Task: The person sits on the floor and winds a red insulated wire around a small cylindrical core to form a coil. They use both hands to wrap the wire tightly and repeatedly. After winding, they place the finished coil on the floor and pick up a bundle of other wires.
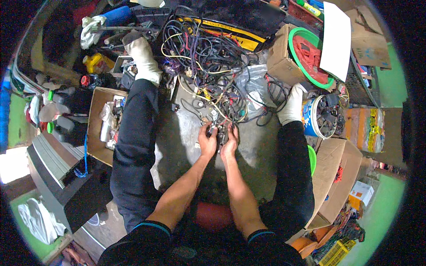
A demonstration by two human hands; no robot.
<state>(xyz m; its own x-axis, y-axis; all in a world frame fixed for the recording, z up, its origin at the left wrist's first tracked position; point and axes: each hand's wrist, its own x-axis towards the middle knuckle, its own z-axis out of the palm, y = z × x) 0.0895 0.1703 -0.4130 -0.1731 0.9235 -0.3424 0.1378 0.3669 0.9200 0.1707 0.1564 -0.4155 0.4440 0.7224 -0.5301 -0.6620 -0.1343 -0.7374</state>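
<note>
On the floor between my legs, my left hand (207, 141) and my right hand (229, 141) are close together at the near edge of a heap of tangled cables (208, 57). Curled fingers on both hands close around small dark pieces (221, 133), too small to name, which lie between the palms. Thin wires run from the heap down to my fingertips. Just beyond them are loose small parts and a pale cable (218, 108). A clear plastic bag (255, 91) lies on the heap's right side, partly under black cable.
Beside my left leg stands an open cardboard box (100, 133) of parts. A white bucket (316, 117) full of dark pieces, a green basin (329, 82) and another cardboard box (333, 177) are on the right. A dark grey case (71, 186) sits at the left.
</note>
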